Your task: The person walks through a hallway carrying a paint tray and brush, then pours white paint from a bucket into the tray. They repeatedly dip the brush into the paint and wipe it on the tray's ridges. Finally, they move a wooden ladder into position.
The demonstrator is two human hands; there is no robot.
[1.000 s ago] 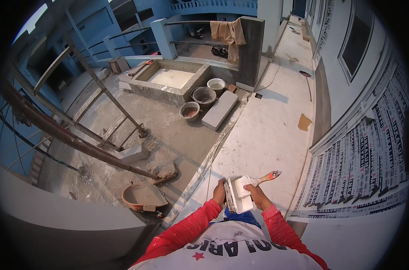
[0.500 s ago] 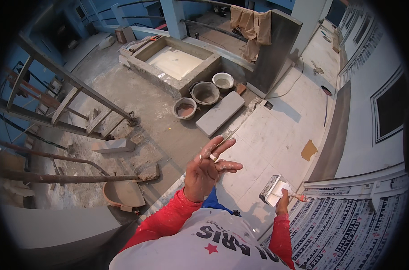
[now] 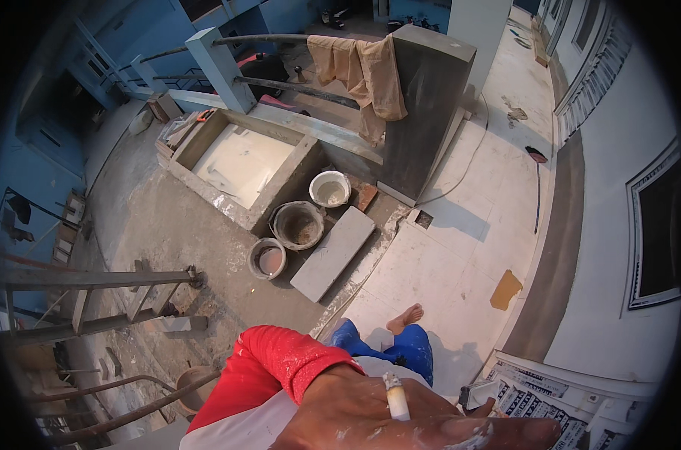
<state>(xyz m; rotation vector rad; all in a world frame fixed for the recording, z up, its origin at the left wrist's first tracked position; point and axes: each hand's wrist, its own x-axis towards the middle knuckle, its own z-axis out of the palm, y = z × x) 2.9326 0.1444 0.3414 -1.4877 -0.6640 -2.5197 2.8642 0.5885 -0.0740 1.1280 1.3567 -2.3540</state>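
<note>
My left hand (image 3: pixel 355 418), specked with white paint, is raised close and large at the bottom of the view. A cigarette (image 3: pixel 398 405) with ash at its tip pokes up between its fingers. Behind that hand, a rectangular paint container (image 3: pixel 476 394) shows only in part at the lower right. My right hand (image 3: pixel 486 409) grips the container; just a bit of finger is visible, and the rest is covered by the left hand.
Pale tiles run under my bare foot (image 3: pixel 406 319). Ahead stand several buckets (image 3: pixel 330 189), a grey slab (image 3: pixel 333 255) and a concrete basin (image 3: pixel 310 161) of whitish liquid. A ladder (image 3: pixel 93 281) is at left, a cardboard piece (image 3: pixel 506 290) at right, and a white wall (image 3: pixel 595 247) beyond.
My left hand has come back toward me, growing large in view with the cigarette. The view has tilted up, and the container and right hand have sunk lower, mostly behind the left hand.
</note>
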